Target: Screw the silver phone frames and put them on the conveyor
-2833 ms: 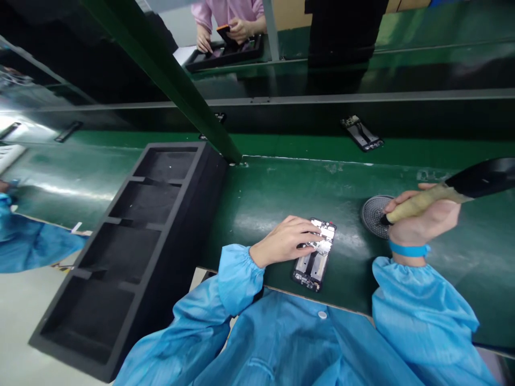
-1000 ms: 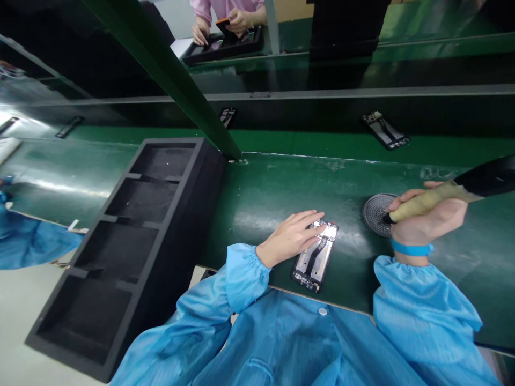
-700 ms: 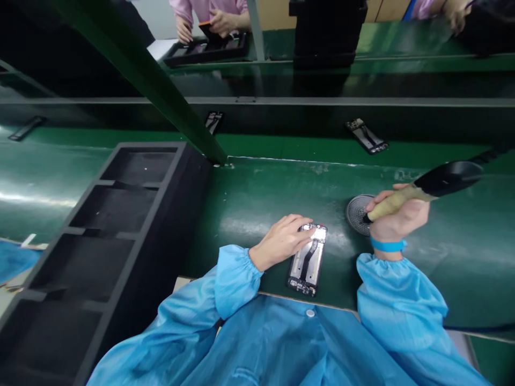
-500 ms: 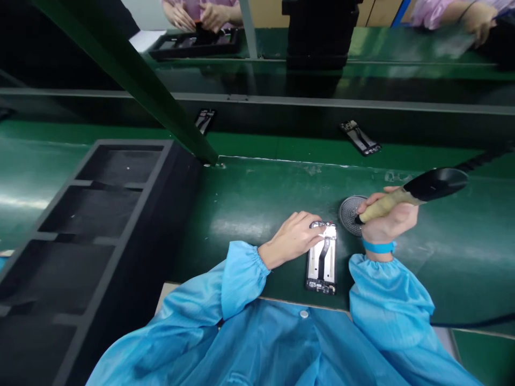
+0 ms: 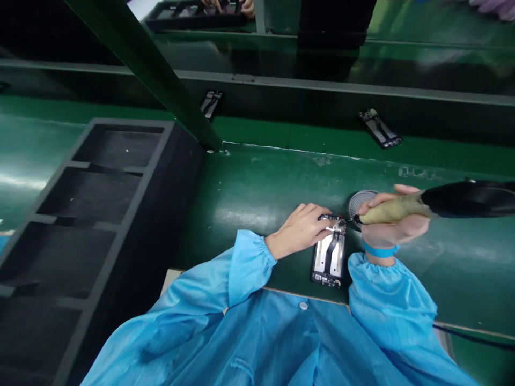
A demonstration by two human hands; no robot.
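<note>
An opened smartphone [image 5: 330, 252] lies on the green bench in front of me, its silver inner plate and dark ribbon cable facing up. My left hand [image 5: 302, 228] grips its upper left corner, with the thumb and fingers over the top end. In my right hand [image 5: 396, 225] is an electric screwdriver [image 5: 392, 210] with a yellowish wrapped grip and a black rear body. The tool is tilted, its tip pointing left close to the phone's upper right corner; whether it touches is unclear. Partly behind my right fingers sits a round grey dish with a perforated face [image 5: 360, 202].
A black tray with compartments [image 5: 167, 161] stands at left, beside a slanting green post [image 5: 145, 80]. Two more opened phones lie on the far strip: one at right [image 5: 379, 128], one behind the post [image 5: 211, 103]. A co-worker's hands show at the top by another tray [image 5: 193, 22].
The screwdriver's tip has come left to the phone's upper right corner, and its body lies flatter. My left hand stays on the phone. The whole view has shifted slightly.
</note>
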